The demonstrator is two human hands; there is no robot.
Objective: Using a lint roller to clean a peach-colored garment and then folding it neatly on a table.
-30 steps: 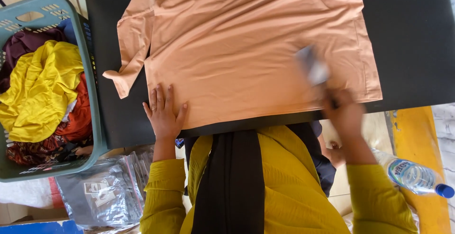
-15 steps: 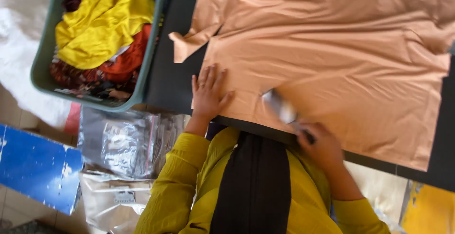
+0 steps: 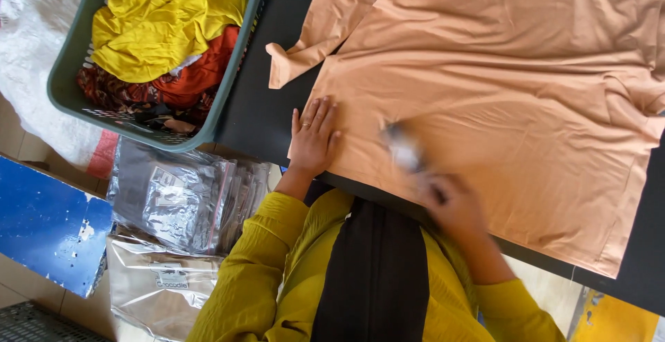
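A peach long-sleeved shirt lies spread flat on a black table. My left hand presses flat on the shirt's lower left hem, fingers apart, a ring on one finger. My right hand grips the dark handle of a small blurred tool with a grey-white head, which rests on the shirt near its lower edge. Motion blur hides the tool's exact shape. My yellow sleeves and a black scarf fill the bottom of the view.
A green laundry basket with yellow, orange and patterned clothes stands left of the table. Several clear plastic bags lie on the floor below it. A blue box sits at the lower left, a white sack at the far left.
My right hand has swept the tool from the shirt's right side to its lower middle. The view has shifted and tilted. My left hand stays pressed on the hem.
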